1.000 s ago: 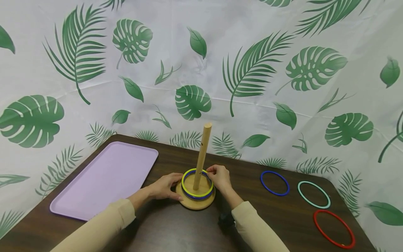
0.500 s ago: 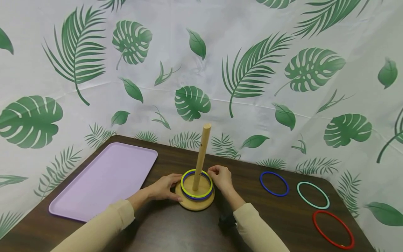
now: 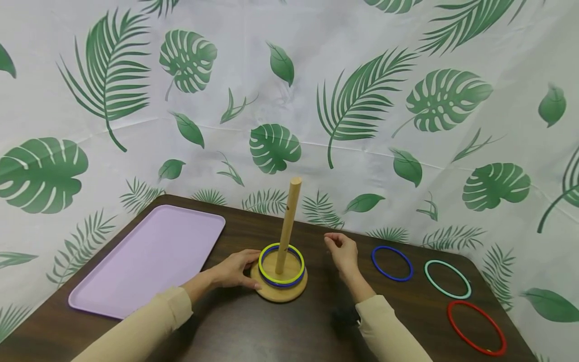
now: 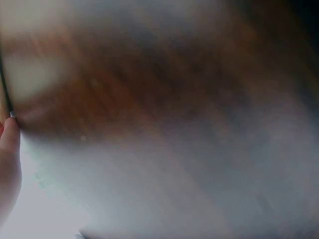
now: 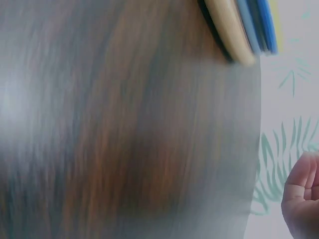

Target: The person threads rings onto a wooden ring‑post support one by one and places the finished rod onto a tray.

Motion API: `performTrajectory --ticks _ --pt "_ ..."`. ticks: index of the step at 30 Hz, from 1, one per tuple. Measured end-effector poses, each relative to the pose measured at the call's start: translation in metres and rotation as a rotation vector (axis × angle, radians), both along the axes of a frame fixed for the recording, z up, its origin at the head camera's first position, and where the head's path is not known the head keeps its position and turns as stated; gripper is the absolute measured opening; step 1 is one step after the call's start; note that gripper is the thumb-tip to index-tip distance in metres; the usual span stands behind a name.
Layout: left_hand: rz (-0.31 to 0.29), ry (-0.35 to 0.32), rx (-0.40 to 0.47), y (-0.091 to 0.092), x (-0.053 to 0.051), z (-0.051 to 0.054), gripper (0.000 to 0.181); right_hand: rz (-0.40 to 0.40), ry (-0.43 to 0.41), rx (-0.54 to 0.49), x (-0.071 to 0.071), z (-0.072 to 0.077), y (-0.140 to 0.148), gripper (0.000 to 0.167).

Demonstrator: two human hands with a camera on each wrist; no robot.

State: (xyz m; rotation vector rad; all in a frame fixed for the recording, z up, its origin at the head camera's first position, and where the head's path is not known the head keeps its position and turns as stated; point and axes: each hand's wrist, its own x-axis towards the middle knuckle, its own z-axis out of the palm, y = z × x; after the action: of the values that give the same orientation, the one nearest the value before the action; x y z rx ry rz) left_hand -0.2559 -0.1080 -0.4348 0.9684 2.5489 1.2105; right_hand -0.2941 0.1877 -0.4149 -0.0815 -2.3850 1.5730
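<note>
A wooden stand (image 3: 276, 295) with a tall upright peg (image 3: 288, 226) stands near the middle of the table. Stacked around the foot of the peg are a yellow ring (image 3: 304, 261) and, below it, a blue ring (image 5: 267, 25). The right wrist view shows a paler blue band (image 5: 248, 22) under the blue ring. My left hand (image 3: 232, 270) grips the left edge of the base, thumb toward the front. To the right of the stand, my right hand (image 3: 345, 254) hangs above the table, fingers loosely curled around nothing visible.
On the right side of the table lie another blue ring (image 3: 392, 263), a mint-green ring (image 3: 448, 279) and a red ring (image 3: 476, 328). A lilac tray (image 3: 149, 256) lies at the left. Behind the table hangs a leaf-printed cloth (image 3: 316, 100).
My right hand has left the yellow ring and moved right, away from the stand. The yellow ring stays on the stack. My left hand keeps its hold on the base.
</note>
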Motion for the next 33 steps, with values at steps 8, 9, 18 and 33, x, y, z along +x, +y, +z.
performTrajectory --ticks 8,9,18,33 --pt "0.009 -0.017 0.000 0.000 0.000 0.000 0.077 -0.091 0.033 -0.063 -0.002 0.004 0.043 0.021" --pt "0.009 -0.020 0.002 0.000 0.000 0.000 0.077 -0.103 0.035 -0.061 -0.002 0.004 0.050 0.021" --pt "0.016 -0.034 0.007 0.001 0.000 -0.001 0.078 -0.184 0.130 -0.087 0.008 0.002 0.118 0.022" --pt "0.016 -0.049 0.011 0.000 0.000 -0.001 0.077 -0.366 -0.013 0.206 0.019 -0.001 0.170 0.028"
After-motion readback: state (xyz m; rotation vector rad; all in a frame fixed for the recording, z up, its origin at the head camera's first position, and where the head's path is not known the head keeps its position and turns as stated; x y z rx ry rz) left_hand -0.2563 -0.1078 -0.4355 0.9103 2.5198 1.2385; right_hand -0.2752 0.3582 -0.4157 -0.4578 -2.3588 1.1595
